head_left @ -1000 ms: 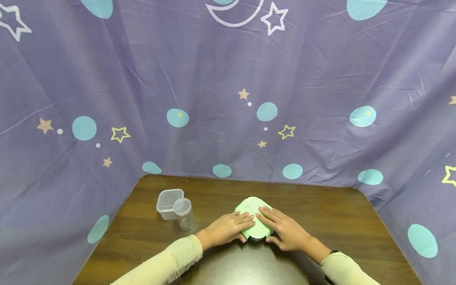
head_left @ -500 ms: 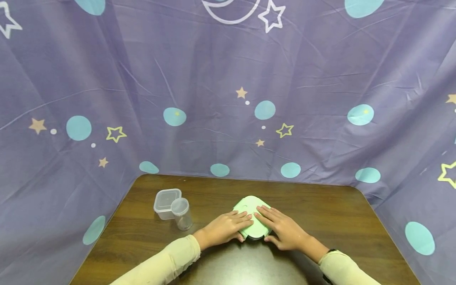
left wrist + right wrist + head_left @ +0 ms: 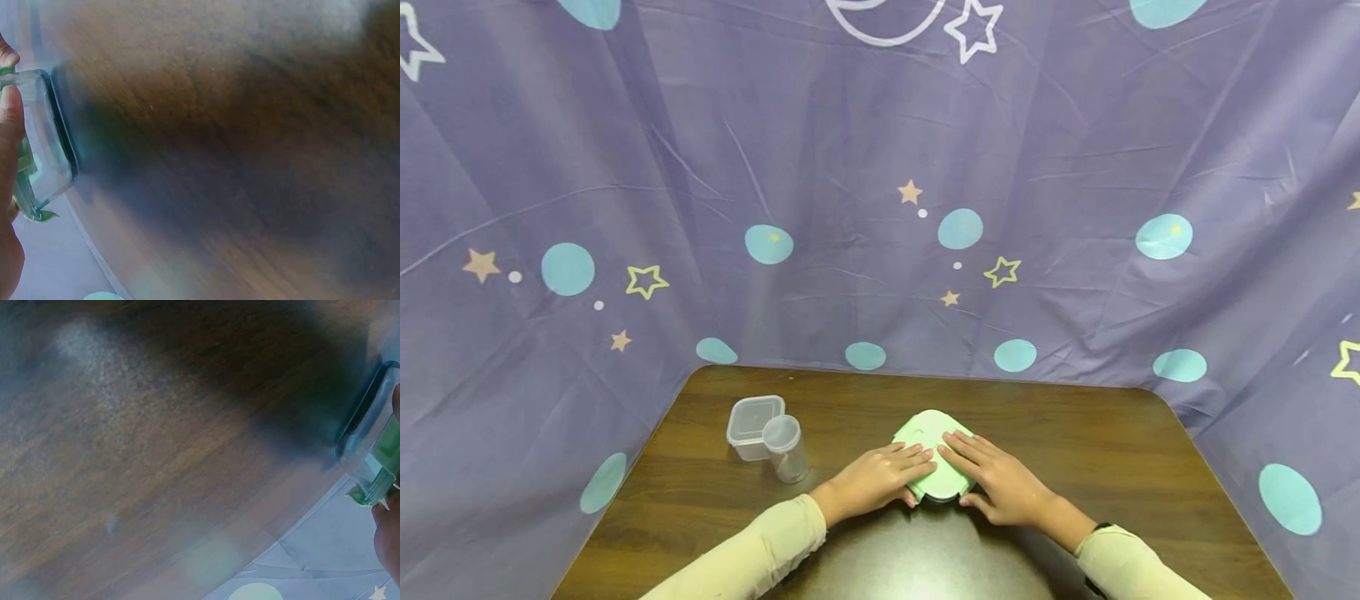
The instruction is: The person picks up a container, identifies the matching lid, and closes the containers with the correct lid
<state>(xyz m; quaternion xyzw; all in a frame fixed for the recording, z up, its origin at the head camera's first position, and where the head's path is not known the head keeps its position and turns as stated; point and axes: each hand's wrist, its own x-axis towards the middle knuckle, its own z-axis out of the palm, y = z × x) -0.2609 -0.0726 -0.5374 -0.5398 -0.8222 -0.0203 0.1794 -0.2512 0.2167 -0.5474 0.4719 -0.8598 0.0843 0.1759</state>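
Note:
A clear glass food container (image 3: 53,134) with a light green lid (image 3: 928,425) stands on the brown table. My left hand (image 3: 872,482) holds its left side, fingers lying over the lid and thumb against the near side. From the right, my right hand (image 3: 1003,485) grips it likewise, its fingertips on the lid. In the left wrist view a thumb (image 3: 9,119) lies by the glass wall, and a green clip flap (image 3: 40,215) juts outward. The right wrist view catches another green flap (image 3: 361,497) sticking out. Much of the lid's sides is hidden under the hands.
Left of the hands stand a clear square plastic box (image 3: 748,446) with a lid and a clear round jar (image 3: 792,467) just in front of it. A purple patterned curtain (image 3: 850,167) closes off the table's (image 3: 1075,417) back and sides.
Both hands stay on the green lid with hardly any visible movement. The head view has shifted slightly; the containers keep their places.

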